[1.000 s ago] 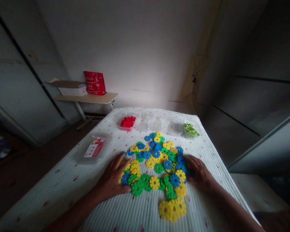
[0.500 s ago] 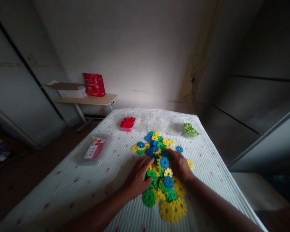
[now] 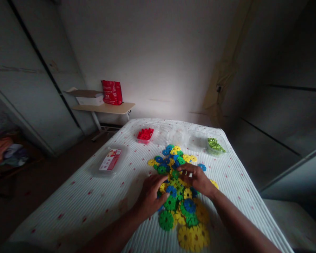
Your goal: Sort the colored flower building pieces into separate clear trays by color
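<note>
A long heap of flat, notched plastic discs lies on the patterned cloth before me. Among them are a green disc, a blue disc and a large yellow disc. My left hand rests at the heap's left edge, thumb and fingers apart around a few discs without gripping them. Over the heap's right side is my right hand, its fingers spread and slightly bent above green and yellow discs. No disc shows held in either hand; the fingertips partly hide the ones below.
Beyond the heap stand a clear tub of red pieces, transparent containers and a tub of light green pieces. A labelled clear box lies to the left. A side table bears a red bag.
My right hand has lifted slightly and its fingers have moved towards the heap's middle. Discs between the hands have shifted, with more green ones showing. The whole view has swung a little left.
</note>
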Motion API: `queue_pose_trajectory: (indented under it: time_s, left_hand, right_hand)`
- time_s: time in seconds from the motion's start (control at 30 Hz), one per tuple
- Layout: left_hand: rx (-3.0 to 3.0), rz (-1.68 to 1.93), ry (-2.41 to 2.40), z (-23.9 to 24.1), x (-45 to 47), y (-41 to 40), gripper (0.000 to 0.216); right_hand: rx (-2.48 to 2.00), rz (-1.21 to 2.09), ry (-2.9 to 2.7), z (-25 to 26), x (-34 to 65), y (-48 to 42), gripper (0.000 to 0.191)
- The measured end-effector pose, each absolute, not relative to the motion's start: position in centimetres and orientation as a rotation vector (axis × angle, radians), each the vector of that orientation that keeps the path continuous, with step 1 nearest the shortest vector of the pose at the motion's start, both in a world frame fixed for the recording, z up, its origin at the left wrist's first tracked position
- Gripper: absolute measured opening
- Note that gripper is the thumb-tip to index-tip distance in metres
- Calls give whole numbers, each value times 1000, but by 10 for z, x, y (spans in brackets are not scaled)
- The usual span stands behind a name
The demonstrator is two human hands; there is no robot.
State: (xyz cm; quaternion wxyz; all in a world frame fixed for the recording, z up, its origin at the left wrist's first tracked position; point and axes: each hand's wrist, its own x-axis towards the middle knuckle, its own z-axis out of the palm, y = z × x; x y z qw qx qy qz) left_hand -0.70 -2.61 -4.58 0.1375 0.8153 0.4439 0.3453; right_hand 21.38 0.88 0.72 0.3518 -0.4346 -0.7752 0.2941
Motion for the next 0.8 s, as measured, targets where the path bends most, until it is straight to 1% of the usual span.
queue_pose_trajectory:
  time_s: [0.1, 0.2, 0.4, 0.63, 0.8]
  left_hand:
    - [2391, 979, 1255, -46, -6, -27, 44]
    - [2409, 953, 1253, -47, -5, -27, 44]
    - [2424, 955, 1262, -52, -5, -26, 42]
    - [2412, 979, 1268, -50, -5, -26, 28]
    - [2414, 1020, 1266, -55, -7, -26, 27]
  right_hand:
    - [-1160, 718, -2209, 14, 218, -7, 31]
    - [-1199, 653, -2283, 10, 212, -17, 31]
    - [-1228, 801, -2031, -1, 201, -18, 31]
    - [-1210, 816, -1864, 5, 209, -11, 23]
    - [-1210, 953, -1511, 4, 231, 7, 30]
